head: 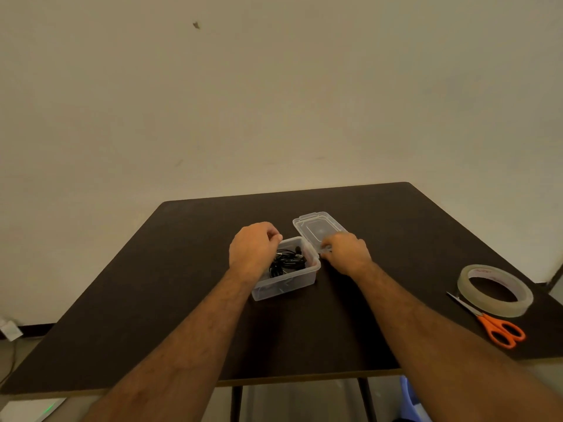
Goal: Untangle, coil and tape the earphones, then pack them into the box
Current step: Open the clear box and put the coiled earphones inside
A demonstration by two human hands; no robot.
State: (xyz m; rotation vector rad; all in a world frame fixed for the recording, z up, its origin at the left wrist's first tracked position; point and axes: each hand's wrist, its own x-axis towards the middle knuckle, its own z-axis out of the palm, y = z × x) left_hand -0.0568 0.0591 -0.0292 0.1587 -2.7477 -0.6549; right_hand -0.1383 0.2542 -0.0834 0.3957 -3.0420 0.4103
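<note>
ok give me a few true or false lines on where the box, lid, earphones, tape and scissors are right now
1. The black earphones lie inside the clear plastic box. True.
2. The lid is snapped shut on the box. False: it lies open beside the box, under the right hand.
3. The tape roll sits at the table's right side. True.
4. The orange-handled scissors are in the left hand. False: they lie by the tape roll.
5. The left hand is at the box's left rim. True.
</note>
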